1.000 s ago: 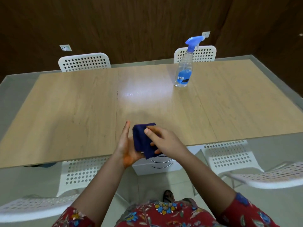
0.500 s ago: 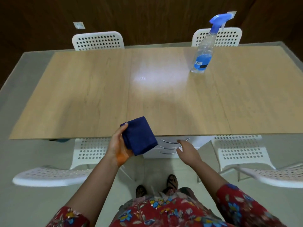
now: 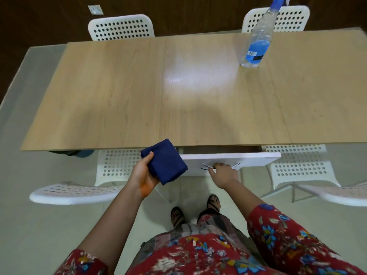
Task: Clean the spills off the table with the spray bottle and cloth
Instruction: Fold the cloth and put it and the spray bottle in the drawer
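The right hand [image 3: 223,173] has left the navy cloth [image 3: 165,161] gripped in the left hand [image 3: 144,175] and, clasping the handle [image 3: 205,166], tugged the drawer [image 3: 258,158] ajar; wiping looks finished.

Head view, as I see it from my remote station. Table [image 3: 119,92]: light wood-grain top in three panels. Spray bottle [image 3: 257,38]: clear, with blue liquid in its lower part, standing upright on the middle panel near the far edge, beside the right seam. White drawer [image 3: 256,159]: partly out beneath the near edge.
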